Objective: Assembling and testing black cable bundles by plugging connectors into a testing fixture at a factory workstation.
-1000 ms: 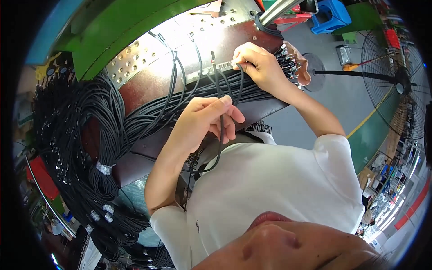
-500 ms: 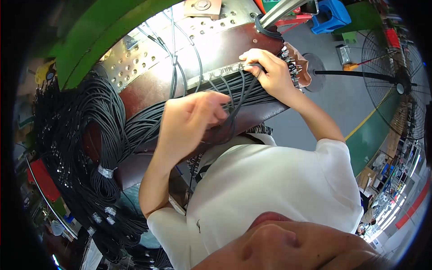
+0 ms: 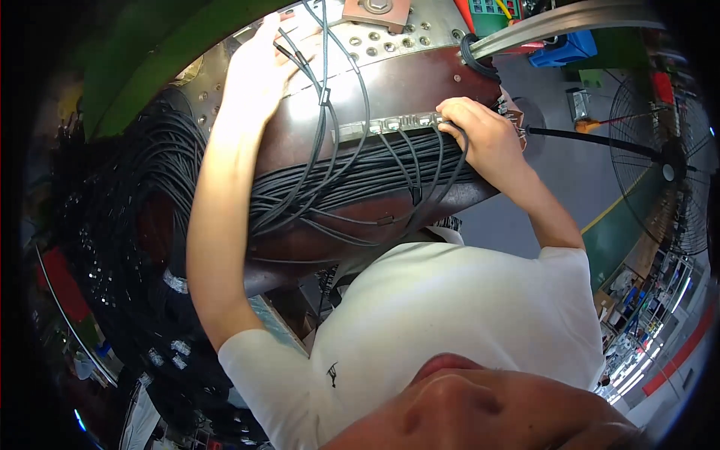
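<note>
My left hand (image 3: 259, 75) reaches over the perforated metal plate (image 3: 367, 46), washed out by bright light. Its fingers look stretched apart beside the ends of black cables (image 3: 324, 71), and nothing shows in its grip. At the right end of a pale strip with a row of sockets (image 3: 394, 124), my right hand (image 3: 480, 131) pinches a black cable (image 3: 460, 161) between thumb and fingers. Thin cables loop down from the strip. Below it, a thick bundle of black cables (image 3: 345, 176) lies across the dark red-brown work surface (image 3: 300, 135).
More black cables (image 3: 112, 247) hang in a mass at the left. A green machine frame (image 3: 150, 75) arches over the upper left. A metal bar (image 3: 555, 30) crosses the upper right, and a black fan (image 3: 664, 154) stands on the floor beyond. A blue stool (image 3: 566, 49) is behind the bar.
My left hand has moved up and away from the cable bundle to the lit metal plate. The right hand stays at the strip's end. The view has shifted slightly.
</note>
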{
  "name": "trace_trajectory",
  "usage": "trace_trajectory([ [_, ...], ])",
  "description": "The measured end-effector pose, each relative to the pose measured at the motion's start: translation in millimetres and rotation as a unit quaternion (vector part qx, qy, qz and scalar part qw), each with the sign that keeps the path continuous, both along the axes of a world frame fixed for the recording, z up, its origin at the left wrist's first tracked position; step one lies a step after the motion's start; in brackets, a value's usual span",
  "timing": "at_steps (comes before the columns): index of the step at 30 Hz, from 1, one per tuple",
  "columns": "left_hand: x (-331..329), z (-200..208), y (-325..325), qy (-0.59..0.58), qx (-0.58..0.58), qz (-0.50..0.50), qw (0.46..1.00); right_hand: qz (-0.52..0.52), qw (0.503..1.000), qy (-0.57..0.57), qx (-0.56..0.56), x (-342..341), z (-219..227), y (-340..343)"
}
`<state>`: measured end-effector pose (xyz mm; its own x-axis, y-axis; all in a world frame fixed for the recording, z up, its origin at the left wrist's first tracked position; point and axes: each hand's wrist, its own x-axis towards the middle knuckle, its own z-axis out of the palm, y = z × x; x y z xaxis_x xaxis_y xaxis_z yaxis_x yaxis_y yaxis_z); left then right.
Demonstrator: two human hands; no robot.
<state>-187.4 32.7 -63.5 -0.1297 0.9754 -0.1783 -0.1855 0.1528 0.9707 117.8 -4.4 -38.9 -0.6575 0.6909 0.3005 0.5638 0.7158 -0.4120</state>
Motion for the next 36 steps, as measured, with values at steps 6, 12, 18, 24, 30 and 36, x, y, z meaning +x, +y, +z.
trace_trajectory([
  [6,21,-27,16,-0.329,-0.025,-0.015,0.944,0.001,0.999,-0.045,-0.030,-7,9,3],
  [12,27,-2,-2,-0.310,-0.049,-0.015,0.949,0.192,0.943,-0.094,-0.254,-25,42,87],
  [18,29,0,-3,-0.315,-0.038,-0.018,0.948,-0.013,0.993,-0.009,-0.119,-98,18,139],
  [24,15,29,-16,-0.413,-0.045,0.004,0.910,-0.016,0.996,0.019,0.085,-116,-15,160],
  [30,48,48,-86,-0.456,-0.160,-0.058,0.874,0.057,0.992,0.101,-0.041,-141,-11,93],
  [36,-40,103,-176,-0.457,0.064,-0.022,0.887,0.098,0.994,-0.003,-0.042,-84,-18,105],
])
